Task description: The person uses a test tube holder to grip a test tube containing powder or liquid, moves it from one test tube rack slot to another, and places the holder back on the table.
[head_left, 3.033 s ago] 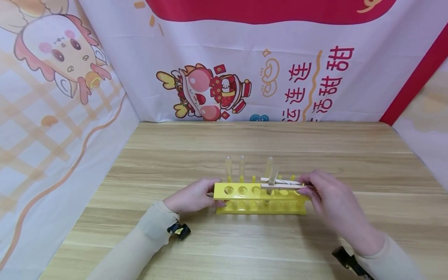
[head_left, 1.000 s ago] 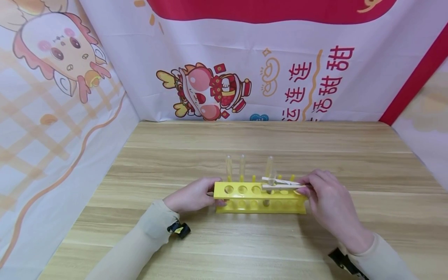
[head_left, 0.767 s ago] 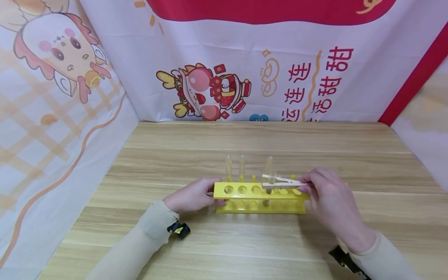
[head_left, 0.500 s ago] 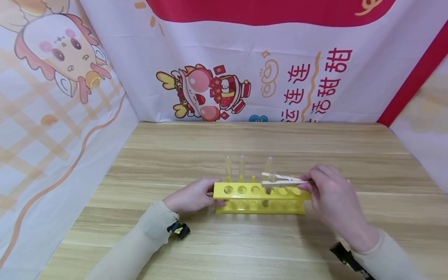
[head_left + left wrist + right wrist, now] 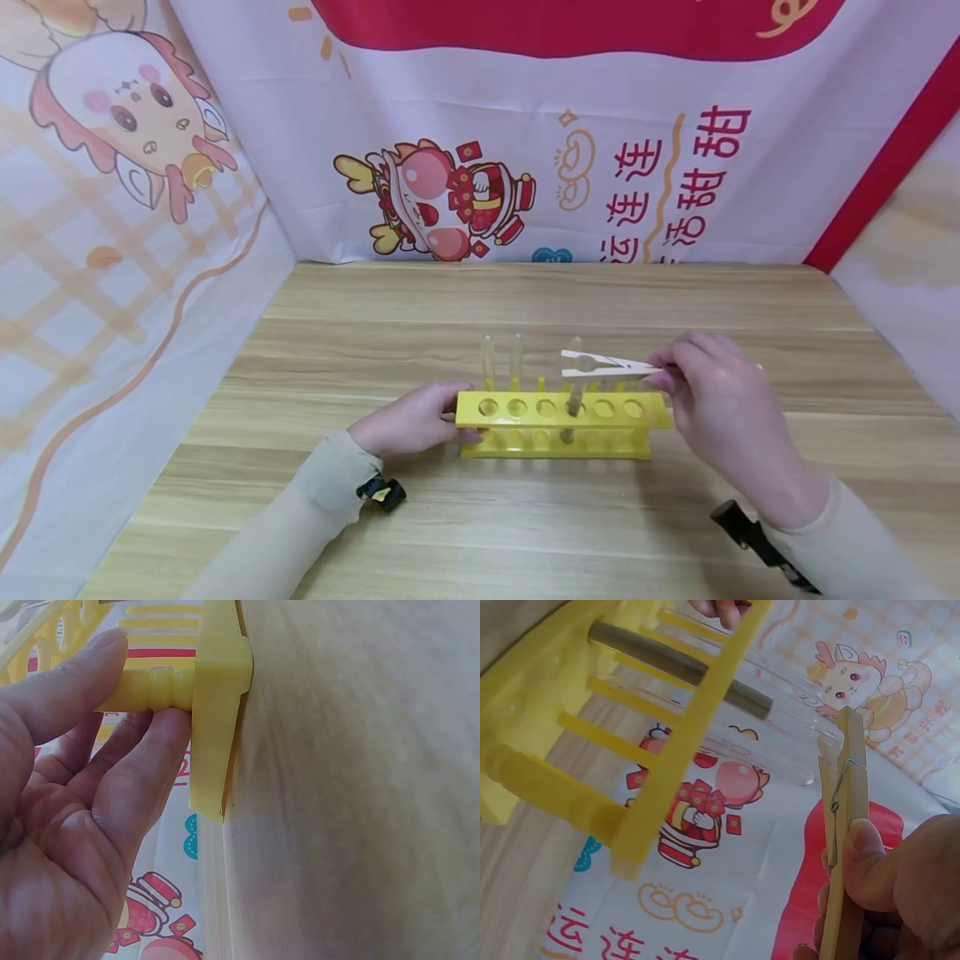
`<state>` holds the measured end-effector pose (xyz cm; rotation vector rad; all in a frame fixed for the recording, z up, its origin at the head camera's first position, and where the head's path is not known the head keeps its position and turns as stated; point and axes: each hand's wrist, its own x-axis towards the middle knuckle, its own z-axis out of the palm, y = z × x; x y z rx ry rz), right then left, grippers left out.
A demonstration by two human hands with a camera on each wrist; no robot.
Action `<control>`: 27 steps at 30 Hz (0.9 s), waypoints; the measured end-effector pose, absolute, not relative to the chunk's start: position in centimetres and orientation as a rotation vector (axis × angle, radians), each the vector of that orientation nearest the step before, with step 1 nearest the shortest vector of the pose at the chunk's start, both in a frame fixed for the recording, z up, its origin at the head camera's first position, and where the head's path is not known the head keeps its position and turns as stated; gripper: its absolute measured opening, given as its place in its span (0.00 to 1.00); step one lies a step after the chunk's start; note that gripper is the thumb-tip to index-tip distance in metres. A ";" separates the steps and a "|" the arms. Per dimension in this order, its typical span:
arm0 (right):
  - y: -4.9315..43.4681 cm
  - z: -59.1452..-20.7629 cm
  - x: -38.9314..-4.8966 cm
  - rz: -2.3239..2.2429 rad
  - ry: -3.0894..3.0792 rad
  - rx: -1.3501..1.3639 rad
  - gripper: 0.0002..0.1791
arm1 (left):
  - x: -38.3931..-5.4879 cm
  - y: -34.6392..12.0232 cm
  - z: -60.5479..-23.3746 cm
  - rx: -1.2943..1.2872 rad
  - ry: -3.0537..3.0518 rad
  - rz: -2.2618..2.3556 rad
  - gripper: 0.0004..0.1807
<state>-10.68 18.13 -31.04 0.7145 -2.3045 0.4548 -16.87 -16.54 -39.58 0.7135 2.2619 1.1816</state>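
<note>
My left hand (image 5: pixel 408 418) grips the left end post of a yellow test tube rack (image 5: pixel 555 457). The left wrist view shows the thumb and fingers round that post (image 5: pixel 154 690). In my right hand (image 5: pixel 723 408) is a wooden test tube clamp (image 5: pixel 611 371), pinched near its tail. A test tube (image 5: pixel 575 400) with dark grey-brown contents stands in a middle hole of the rack. Its clear upper end reaches the clamp's jaws, above the rack's top plate. Whether the jaws press on the glass, I cannot tell. The right wrist view also shows the clamp's metal spring (image 5: pixel 844 784).
Along the rack's back, upside-down glass tubes (image 5: pixel 489 358) sit on pegs; one is partly behind the clamp. Other pegs (image 5: pixel 541 383) are bare. The wooden table (image 5: pixel 420 308) meets a printed cloth (image 5: pixel 450 83) at the back and another at the left.
My right hand has raised the clamp from close to the rack's top plate up to the tube's mouth. The dark-filled tube stays in its hole. My left hand keeps its grip on the rack.
</note>
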 end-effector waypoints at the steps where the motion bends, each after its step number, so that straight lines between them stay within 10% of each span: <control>1: 18.2 -30.8 -10.7 0.460 -2.296 0.714 0.12 | -16.9 -16.5 -39.6 0.715 2.262 1.182 0.15; 5: 18.3 -29.9 -10.7 0.503 -2.255 0.712 0.29 | -16.8 -16.5 -39.6 0.716 2.268 1.179 0.15; 11: 18.9 -28.6 -10.8 0.491 -2.254 0.656 0.12 | -16.9 -16.5 -39.6 0.715 2.269 1.176 0.15; 27: 24.3 -29.3 -12.9 0.414 -2.492 0.393 0.16 | -16.9 -16.6 -39.6 0.695 2.257 1.180 0.16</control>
